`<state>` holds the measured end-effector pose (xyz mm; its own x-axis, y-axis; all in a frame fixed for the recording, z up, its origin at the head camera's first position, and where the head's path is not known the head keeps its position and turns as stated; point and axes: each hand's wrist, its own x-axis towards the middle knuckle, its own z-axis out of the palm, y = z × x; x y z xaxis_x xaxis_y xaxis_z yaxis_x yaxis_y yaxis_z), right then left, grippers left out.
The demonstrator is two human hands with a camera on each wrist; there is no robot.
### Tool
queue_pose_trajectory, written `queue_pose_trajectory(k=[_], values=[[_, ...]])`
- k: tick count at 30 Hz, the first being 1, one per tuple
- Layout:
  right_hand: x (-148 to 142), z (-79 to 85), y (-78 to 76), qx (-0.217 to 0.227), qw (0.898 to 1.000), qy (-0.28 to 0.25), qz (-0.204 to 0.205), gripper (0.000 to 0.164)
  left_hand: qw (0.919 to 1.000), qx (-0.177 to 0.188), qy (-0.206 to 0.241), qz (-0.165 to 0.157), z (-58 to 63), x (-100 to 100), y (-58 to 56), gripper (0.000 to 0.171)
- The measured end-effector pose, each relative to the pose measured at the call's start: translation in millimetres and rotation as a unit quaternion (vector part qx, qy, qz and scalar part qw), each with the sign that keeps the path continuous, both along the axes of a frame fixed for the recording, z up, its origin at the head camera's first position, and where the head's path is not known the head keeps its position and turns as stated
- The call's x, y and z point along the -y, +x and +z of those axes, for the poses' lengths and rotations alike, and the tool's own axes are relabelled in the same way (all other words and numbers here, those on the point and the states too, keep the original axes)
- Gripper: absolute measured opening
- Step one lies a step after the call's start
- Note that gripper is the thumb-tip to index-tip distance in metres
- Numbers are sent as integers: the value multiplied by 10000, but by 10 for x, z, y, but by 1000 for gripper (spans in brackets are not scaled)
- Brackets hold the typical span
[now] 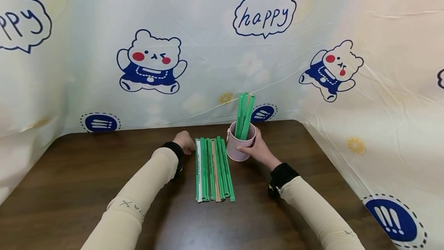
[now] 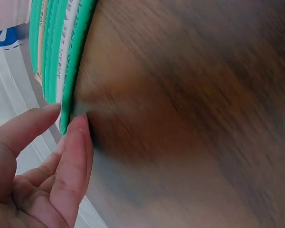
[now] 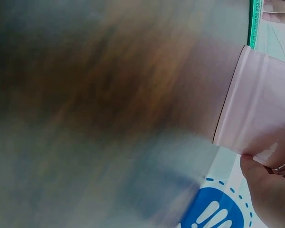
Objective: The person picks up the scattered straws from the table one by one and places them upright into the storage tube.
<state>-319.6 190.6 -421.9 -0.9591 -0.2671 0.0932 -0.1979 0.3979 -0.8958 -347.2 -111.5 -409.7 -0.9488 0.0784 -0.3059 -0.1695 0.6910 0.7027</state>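
Long, slim green sticks (image 1: 204, 169) with small dark print lie side by side on the table, one white stick (image 1: 199, 173) and one tan stick (image 1: 216, 169) among them. At the far left corner of this row is my left hand (image 1: 185, 142). In the left wrist view its thumb and fingertips (image 2: 78, 124) are right at the end of the outermost green stick (image 2: 80, 52). My right hand (image 1: 260, 149) grips a pink bucket-shaped cup (image 1: 236, 150) by its right side, thumb across the front. Several green sticks (image 1: 244, 115) stand upright in the cup, their lower ends hidden.
The brown wooden table (image 1: 104, 188) has rounded far corners. A pale printed curtain (image 1: 215, 18) with bears and lettering hangs behind it and along the right side. The cup stands just right of the row's far end.
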Motion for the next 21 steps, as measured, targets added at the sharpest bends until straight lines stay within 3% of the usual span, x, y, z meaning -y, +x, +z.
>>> queue_pose_trajectory(k=[4,10,17,21], values=[[33,189,113,134,9998,-62,104,100,10000,-30,-75,51,-15,-27,-12,9],[24,191,97,104,9999,-3,104,100,9996,-60,-278,53,-8,-58,-38,13],[-20,-88,-88,79,10000,12,-15,104,9977,-308,-577,190,-63,-82,-69,13],[-42,-145,-123,-57,10000,57,-36,103,9965,-275,-771,181,-85,-98,-125,17]])
